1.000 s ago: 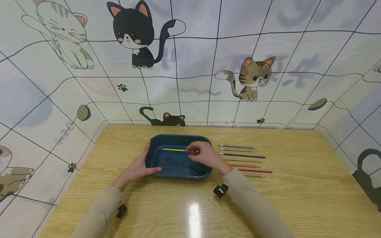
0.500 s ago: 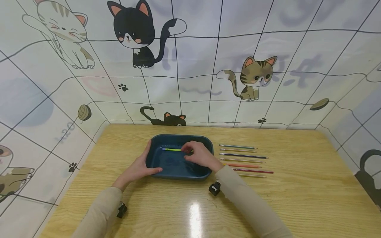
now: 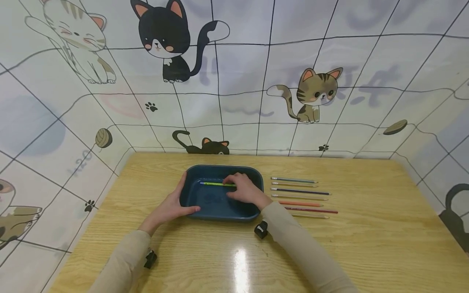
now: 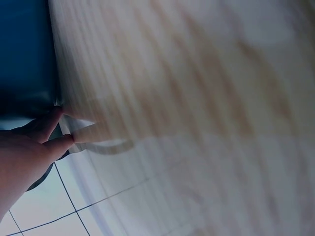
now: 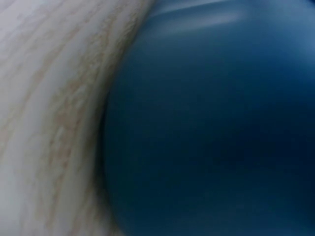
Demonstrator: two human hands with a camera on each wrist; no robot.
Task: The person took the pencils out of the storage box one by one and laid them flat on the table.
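Note:
A dark blue plastic tray (image 3: pixel 216 203) stands on the table, and a yellow-green pencil (image 3: pixel 212 184) with a blue end lies along its back inside. My left hand (image 3: pixel 172 207) holds the tray's left end, thumb on the front rim and a finger along the left side. In the left wrist view, its fingertips (image 4: pixel 61 140) touch the tray's lower outer edge. My right hand (image 3: pixel 244 188) is inside the tray's right half, fingers over the pencil's right part and thumb spread apart from it. The right wrist view shows only the tray's wall (image 5: pixel 206 123) and the tabletop.
Several pencils lie in a loose column right of the tray, among them a dark blue pencil (image 3: pixel 302 191), an orange pencil (image 3: pixel 304 204) and a red pencil (image 3: pixel 315 210). A wall (image 3: pixel 242 110) printed with cats rises behind the wooden table (image 3: pixel 366 228).
My right hand has moved slightly left inside the tray, and its fingers have dropped and spread near the pencil. The pencil stays along the back. My left hand has not moved.

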